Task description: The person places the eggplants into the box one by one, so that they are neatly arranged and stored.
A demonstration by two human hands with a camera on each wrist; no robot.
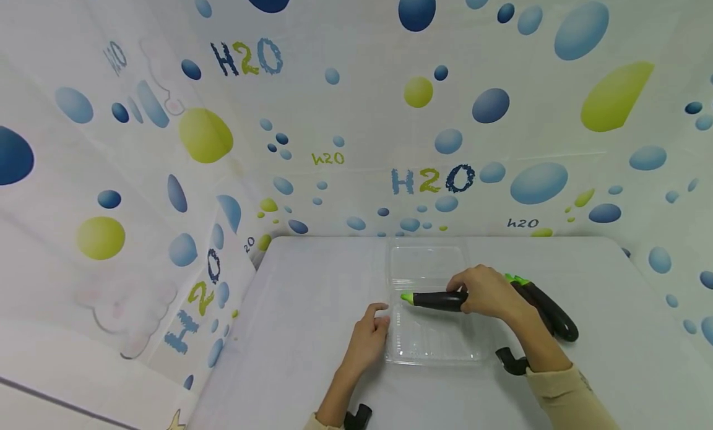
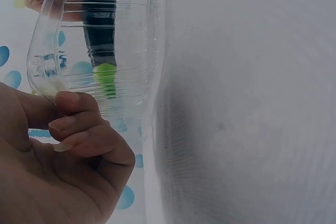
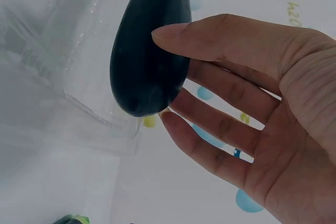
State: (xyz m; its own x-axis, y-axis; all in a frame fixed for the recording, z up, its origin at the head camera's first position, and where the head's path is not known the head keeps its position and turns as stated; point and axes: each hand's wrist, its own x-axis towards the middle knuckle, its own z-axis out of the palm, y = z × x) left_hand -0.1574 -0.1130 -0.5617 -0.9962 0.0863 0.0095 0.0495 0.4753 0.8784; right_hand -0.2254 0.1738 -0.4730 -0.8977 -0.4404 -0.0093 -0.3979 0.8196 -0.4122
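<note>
My right hand (image 1: pixel 487 292) grips a dark eggplant (image 1: pixel 437 301) by its thick end, its green stem pointing left. The eggplant is over a clear plastic container (image 1: pixel 434 346), whose hinged lid (image 1: pixel 426 261) lies folded back. In the right wrist view the thumb and fingers (image 3: pixel 220 40) are around the eggplant's rounded end (image 3: pixel 149 66). My left hand (image 1: pixel 367 337) is at the container's left side. In the left wrist view, curled fingers (image 2: pixel 79 124) pinch the container's rim near a corner. The eggplant's green tip (image 2: pixel 105 77) shows through the clear wall.
Two more dark eggplants (image 1: pixel 554 312) with green stems lie on the white table (image 1: pixel 301 306) right of the container, partly behind the right forearm. A patterned curtain (image 1: pixel 356 108) with blue and green spots hangs behind the table and along its left side.
</note>
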